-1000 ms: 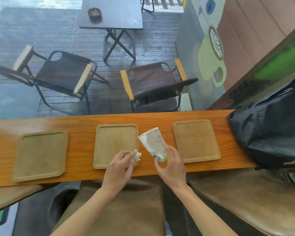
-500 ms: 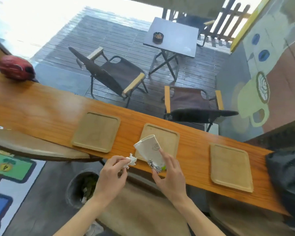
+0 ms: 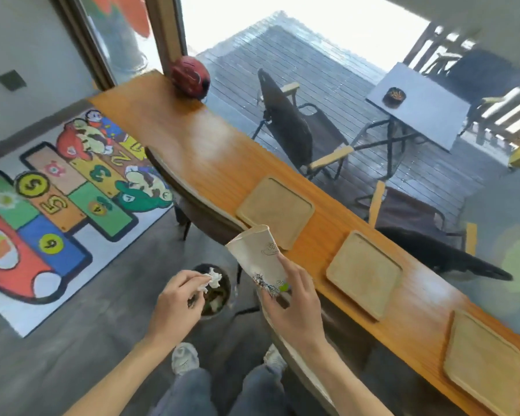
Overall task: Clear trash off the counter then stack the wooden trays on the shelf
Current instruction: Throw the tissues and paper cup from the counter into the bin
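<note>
My right hand (image 3: pixel 294 301) grips a white paper cup (image 3: pixel 257 255), tilted, just off the near edge of the long wooden counter (image 3: pixel 210 151). My left hand (image 3: pixel 177 298) pinches a crumpled white tissue (image 3: pixel 213 277) directly above a dark round trash bin (image 3: pixel 215 295) on the floor. Three square wooden trays lie in a row on the counter: one at the left (image 3: pixel 275 210), one in the middle (image 3: pixel 364 273), one at the right (image 3: pixel 484 364).
A red helmet (image 3: pixel 190 76) sits at the counter's far end. Brown chairs (image 3: pixel 198 202) stand tucked under the counter on my side. A colourful hopscotch mat (image 3: pixel 57 205) covers the floor at left. Beyond the counter are folding chairs (image 3: pixel 294 127) and a grey table (image 3: pixel 418 115).
Both hands have left the counter and swung left with the cup and tissue. The view turned left, bringing the trash bin under my left hand.
</note>
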